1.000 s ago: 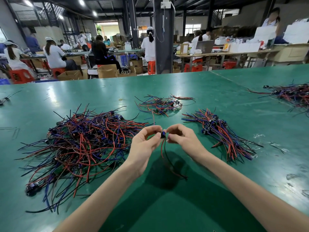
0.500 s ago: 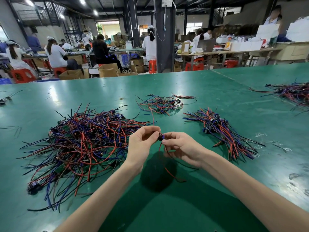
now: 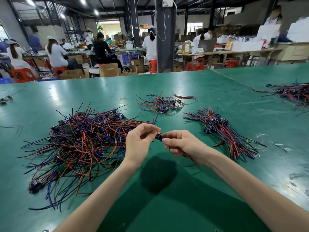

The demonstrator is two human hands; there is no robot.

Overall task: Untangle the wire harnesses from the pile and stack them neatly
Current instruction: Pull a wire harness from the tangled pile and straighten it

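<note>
The left hand (image 3: pixel 139 144) and right hand (image 3: pixel 184 144) meet at centre frame, each pinching one end of the small dark-blue component of a single harness (image 3: pixel 158 137). A second ago both held it with fingers fairly spread and its leads hung in a loose loop below. Now the right hand's fingers have curled in under the palm and the loop is gone from sight. Only a short red wire (image 3: pixel 199 166) trails out beneath the right wrist, so the leads seem to have been gathered into that hand, though the grip itself is hidden. The pair has also sunk a little toward the table (image 3: pixel 167 206). I judge this harness to be free of the others and straightened, ready to be laid down. Left of the hands sprawls the tangled pile (image 3: pixel 80 144), large and knotted, so most of the job remains. Right of them lies the stack (image 3: pixel 222 133), its wires running roughly one way toward lower right, the likely place for this one. A small bunch (image 3: pixel 162 104) sits beyond the hands at upper centre, and a far bunch (image 3: pixel 294 92) lies at the right edge.
</note>
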